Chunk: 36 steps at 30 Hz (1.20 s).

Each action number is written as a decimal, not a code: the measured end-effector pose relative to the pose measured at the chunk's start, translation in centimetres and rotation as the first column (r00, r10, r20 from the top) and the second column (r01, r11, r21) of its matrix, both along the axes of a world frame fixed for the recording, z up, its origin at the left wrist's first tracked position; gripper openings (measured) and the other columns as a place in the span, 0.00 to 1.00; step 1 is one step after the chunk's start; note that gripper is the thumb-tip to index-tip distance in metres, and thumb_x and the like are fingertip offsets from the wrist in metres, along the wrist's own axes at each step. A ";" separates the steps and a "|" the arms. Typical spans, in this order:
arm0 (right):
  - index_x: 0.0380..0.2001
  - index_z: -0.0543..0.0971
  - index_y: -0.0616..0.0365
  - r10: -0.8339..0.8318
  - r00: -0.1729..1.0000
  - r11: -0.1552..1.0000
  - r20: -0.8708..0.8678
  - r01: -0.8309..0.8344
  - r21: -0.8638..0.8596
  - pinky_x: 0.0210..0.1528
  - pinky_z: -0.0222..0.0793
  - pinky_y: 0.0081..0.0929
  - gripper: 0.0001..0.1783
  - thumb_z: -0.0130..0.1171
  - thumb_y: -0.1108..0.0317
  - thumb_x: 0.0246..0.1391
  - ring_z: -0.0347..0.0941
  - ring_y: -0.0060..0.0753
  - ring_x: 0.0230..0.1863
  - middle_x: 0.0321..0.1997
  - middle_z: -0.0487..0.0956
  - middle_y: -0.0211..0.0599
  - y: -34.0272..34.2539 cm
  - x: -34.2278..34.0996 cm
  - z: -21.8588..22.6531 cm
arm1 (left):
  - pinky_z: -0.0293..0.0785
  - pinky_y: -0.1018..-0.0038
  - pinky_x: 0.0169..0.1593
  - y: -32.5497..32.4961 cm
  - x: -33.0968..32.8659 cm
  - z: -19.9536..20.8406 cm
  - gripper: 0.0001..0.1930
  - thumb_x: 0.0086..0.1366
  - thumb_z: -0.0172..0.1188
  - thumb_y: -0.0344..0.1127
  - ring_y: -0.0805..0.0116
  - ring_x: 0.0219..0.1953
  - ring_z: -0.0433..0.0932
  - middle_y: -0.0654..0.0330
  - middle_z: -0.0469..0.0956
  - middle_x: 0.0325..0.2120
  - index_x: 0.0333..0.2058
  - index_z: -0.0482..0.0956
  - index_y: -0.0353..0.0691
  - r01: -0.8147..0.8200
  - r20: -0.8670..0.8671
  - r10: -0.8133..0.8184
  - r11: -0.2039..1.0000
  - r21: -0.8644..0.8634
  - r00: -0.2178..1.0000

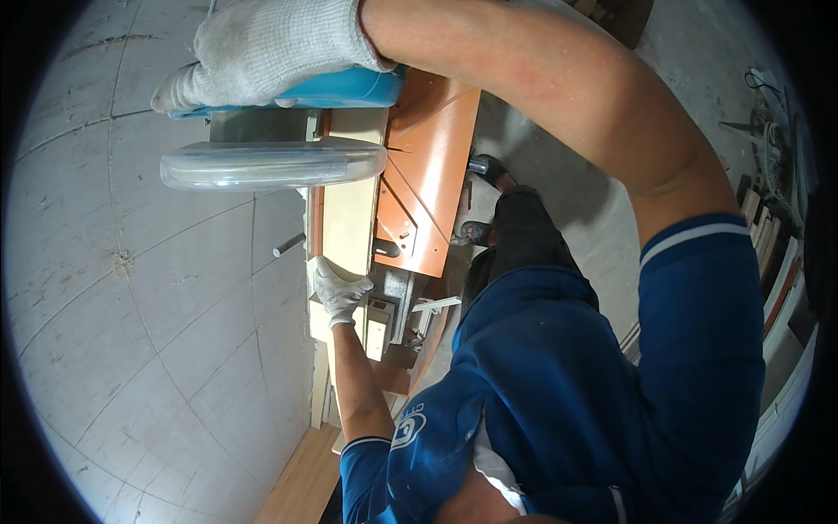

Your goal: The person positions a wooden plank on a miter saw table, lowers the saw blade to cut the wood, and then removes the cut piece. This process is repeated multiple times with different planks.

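Observation:
My right hand [271,57], in a light knitted glove, is large in view at the top left. It is laid over a glossy blue-green casing [349,89], its fingers along the casing's left end and edge; the grip's underside is hidden. A clear plastic guard [271,168], long with rounded ends, stands just below this casing. Farther down, my gloved left hand [339,293] is against the near end of a long cream board [347,223], thumb and fingers spread apart. The board runs up beneath the guard.
An orange machine panel [432,188] with slots lies right of the board. A large grey scuffed surface [166,253] crossed by lines fills the left. A short metal rod [289,245] sticks out beside the board. Stacked strips [761,231] are at the far right.

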State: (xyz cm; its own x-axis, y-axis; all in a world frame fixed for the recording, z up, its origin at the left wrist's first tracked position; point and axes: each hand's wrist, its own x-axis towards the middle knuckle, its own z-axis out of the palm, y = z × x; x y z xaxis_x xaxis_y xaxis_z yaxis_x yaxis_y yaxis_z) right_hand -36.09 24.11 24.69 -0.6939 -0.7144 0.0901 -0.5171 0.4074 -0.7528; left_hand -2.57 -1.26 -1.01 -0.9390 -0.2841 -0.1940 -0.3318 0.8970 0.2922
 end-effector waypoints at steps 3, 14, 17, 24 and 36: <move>0.62 0.78 0.51 -0.027 0.999 0.999 -0.036 0.026 -0.026 0.65 0.70 0.51 0.34 0.38 0.40 0.71 0.79 0.46 0.59 0.56 0.82 0.49 -0.4 -0.1 -0.5 | 0.76 0.53 0.50 -0.2 0.1 0.1 0.49 0.31 0.78 0.48 0.41 0.49 0.77 0.46 0.77 0.45 0.55 0.68 0.39 0.023 0.011 -0.023 1.000 0.015 1.000; 0.56 0.82 0.56 -0.055 0.997 0.998 -0.045 0.054 -0.024 0.61 0.74 0.51 0.35 0.41 0.38 0.69 0.82 0.46 0.55 0.50 0.83 0.55 -0.6 -0.3 -1.0 | 0.73 0.50 0.51 -0.5 0.4 -0.2 0.47 0.30 0.77 0.49 0.40 0.47 0.75 0.46 0.76 0.42 0.52 0.68 0.39 0.048 -0.057 -0.046 0.998 0.043 0.997; 0.55 0.83 0.57 -0.041 0.999 0.992 -0.023 0.038 -0.117 0.60 0.75 0.51 0.37 0.42 0.37 0.68 0.82 0.47 0.55 0.50 0.83 0.55 -0.1 -0.1 -1.2 | 0.73 0.51 0.51 -0.8 0.4 -0.2 0.49 0.29 0.79 0.50 0.40 0.47 0.75 0.46 0.76 0.42 0.52 0.68 0.39 0.047 -0.045 -0.044 0.996 0.071 0.998; 0.53 0.84 0.57 -0.070 0.997 0.997 -0.035 0.068 -0.041 0.59 0.75 0.51 0.37 0.42 0.36 0.68 0.82 0.48 0.55 0.49 0.84 0.54 -0.8 -0.4 -0.9 | 0.74 0.51 0.52 -0.9 0.8 -0.2 0.55 0.26 0.81 0.53 0.41 0.49 0.75 0.45 0.76 0.44 0.55 0.68 0.38 0.054 -0.098 -0.045 0.994 0.096 0.994; 0.50 0.84 0.60 -0.307 0.912 0.906 0.271 0.194 0.376 0.54 0.75 0.48 0.29 0.39 0.51 0.73 0.81 0.54 0.51 0.47 0.83 0.56 3.3 5.9 7.8 | 0.74 0.51 0.51 -0.5 0.8 0.0 0.50 0.28 0.78 0.48 0.40 0.47 0.76 0.45 0.76 0.42 0.54 0.68 0.40 -0.012 -0.025 0.014 0.997 0.080 1.000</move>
State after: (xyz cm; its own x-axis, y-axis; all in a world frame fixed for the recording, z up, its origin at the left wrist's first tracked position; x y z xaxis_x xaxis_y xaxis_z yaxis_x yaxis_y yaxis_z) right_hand -30.16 27.43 32.47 -0.8038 -0.4601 -0.3771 -0.1208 0.7469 -0.6539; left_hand -1.78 -1.80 -1.03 -0.9401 -0.2811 -0.1928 -0.3350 0.8662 0.3707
